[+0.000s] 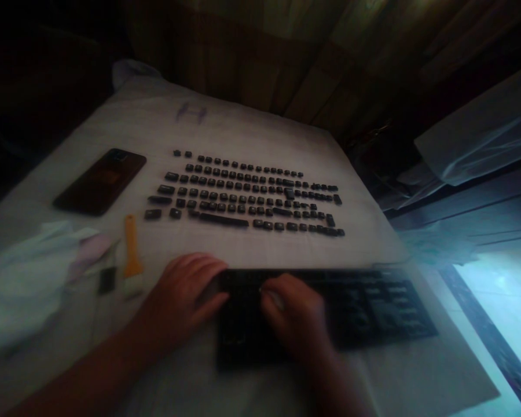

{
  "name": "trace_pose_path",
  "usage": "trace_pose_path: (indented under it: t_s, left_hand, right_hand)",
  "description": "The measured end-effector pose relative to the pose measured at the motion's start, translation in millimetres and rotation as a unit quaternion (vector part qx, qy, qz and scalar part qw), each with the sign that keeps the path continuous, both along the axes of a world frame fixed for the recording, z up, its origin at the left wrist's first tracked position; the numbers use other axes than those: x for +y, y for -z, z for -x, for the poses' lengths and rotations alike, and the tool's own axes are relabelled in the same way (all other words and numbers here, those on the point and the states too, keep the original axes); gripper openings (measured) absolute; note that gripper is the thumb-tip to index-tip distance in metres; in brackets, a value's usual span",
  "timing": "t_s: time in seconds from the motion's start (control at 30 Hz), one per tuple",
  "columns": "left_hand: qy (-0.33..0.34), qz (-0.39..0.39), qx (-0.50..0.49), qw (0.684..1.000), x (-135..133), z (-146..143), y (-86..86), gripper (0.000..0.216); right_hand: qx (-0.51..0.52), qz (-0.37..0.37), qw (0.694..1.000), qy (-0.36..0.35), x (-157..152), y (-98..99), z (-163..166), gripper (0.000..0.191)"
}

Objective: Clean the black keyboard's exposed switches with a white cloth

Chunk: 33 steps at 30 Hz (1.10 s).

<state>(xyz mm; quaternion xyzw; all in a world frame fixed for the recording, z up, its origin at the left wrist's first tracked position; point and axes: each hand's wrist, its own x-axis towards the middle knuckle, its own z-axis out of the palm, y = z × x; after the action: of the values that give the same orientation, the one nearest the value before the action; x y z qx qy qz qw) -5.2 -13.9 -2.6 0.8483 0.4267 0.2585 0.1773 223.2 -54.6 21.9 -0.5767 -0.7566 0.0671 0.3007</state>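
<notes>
A black keyboard base (347,307) with its keycaps taken off lies across the front of the white-covered surface. At its upper left corner is my left hand (186,295), fingers and thumb gripping the edge. My right hand (295,313) is over the left half of the base, its fingers pinched together. A small pale spot shows at those fingertips; blur hides whether it is a held thing or a nail. Beyond the base, loose black keycaps (242,186) lie in rows in keyboard order, with the long space bar (223,219) in the nearest row.
To the left are a dark smartphone (102,180), a yellow-handled brush (131,249), a small dark-headed tool (107,280) and a crumpled white cloth (30,278). Dark curtains (252,58) hang behind the surface. Bright tiled floor (503,289) shows at the right.
</notes>
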Motion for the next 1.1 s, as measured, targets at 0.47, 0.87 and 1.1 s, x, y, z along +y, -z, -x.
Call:
trace_pose_path:
  t_s: [0.47, 0.87, 1.1]
  left_hand:
    - [-0.060, -0.040, 0.011, 0.997, -10, -13, -8.2, 0.028]
    - [-0.062, -0.054, 0.037, 0.996, -7, -6, -6.6, 0.027]
    - [-0.059, -0.068, 0.059, 0.994, -1, 9, -7.7, 0.027]
  right_hand:
    - [0.069, -0.009, 0.997, 0.021, -1, -1.1, 1, 0.017]
    - [0.112, -0.023, 0.993, 0.034, -4, -10.8, -19, 0.017]
    - [0.088, -0.030, 0.996, -0.002, -3, -5.8, -11, 0.017]
